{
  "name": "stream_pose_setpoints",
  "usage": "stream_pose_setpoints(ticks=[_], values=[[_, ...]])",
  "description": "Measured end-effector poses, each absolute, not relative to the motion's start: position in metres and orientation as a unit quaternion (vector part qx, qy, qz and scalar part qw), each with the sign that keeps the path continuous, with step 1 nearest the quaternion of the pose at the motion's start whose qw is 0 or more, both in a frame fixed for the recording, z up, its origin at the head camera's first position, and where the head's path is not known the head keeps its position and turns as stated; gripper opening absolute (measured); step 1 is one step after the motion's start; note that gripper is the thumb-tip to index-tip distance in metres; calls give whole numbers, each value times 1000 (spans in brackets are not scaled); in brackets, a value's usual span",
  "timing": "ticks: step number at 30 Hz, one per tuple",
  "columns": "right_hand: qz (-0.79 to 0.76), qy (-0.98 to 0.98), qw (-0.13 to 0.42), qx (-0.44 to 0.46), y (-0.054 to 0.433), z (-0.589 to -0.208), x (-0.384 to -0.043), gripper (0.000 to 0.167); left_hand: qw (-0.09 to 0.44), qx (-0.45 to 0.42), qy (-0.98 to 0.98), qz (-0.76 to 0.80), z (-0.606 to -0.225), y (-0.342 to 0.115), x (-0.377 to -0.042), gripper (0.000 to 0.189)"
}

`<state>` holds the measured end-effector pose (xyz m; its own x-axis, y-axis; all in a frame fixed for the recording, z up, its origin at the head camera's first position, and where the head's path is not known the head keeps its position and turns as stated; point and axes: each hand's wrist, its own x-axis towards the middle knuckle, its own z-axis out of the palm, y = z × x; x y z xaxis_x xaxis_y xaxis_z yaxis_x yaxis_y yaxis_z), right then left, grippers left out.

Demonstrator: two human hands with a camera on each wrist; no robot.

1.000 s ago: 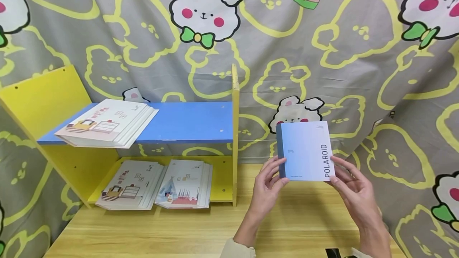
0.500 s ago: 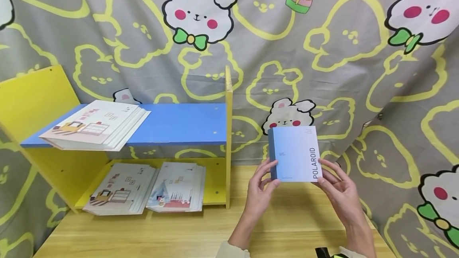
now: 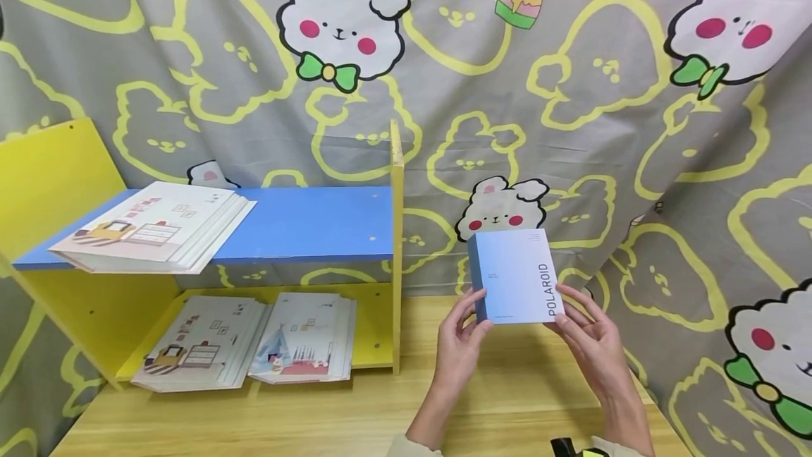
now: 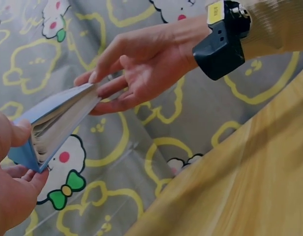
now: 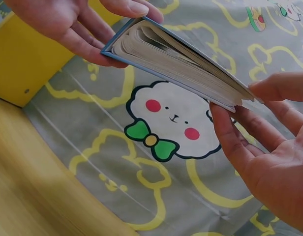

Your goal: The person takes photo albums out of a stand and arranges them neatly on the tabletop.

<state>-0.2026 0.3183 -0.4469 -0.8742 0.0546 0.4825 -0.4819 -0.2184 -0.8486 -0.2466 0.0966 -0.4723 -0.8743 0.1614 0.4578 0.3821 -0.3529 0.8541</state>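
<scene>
A small light-blue photo album (image 3: pixel 517 277) with POLAROID printed on its cover is held up above the wooden table, spine to the left. My left hand (image 3: pixel 458 348) pinches its spine side, thumb on the front cover. On the opposite edge, my right hand (image 3: pixel 593 344) grips the lower corner between thumb and fingers. The right wrist view shows thick pale pages (image 5: pixel 176 59) between the covers, slightly fanned. From the left wrist view, both hands support the album (image 4: pixel 58 115) by its two ends, clear of the tabletop.
Left of the hands stands a yellow shelf unit with a blue upper board (image 3: pixel 311 221). White illustrated albums (image 3: pixel 152 224) lie on that board; two more groups, one brownish (image 3: pixel 199 344) and one with a tent (image 3: pixel 307 337), lie below. A patterned curtain (image 3: pixel 469 90) hangs behind.
The head view has turned a little to the right, so shelf and curtain shift left in it. Both hands keep holding the album, which appears slightly lower and further left.
</scene>
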Motion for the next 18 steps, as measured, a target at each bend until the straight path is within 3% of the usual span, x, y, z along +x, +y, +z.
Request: stream_pose_setpoints(ticks=[18], values=[[779,-588,164,145,325,-466,-211,52,57,-218,-566,-793,-487,109,-249,45]])
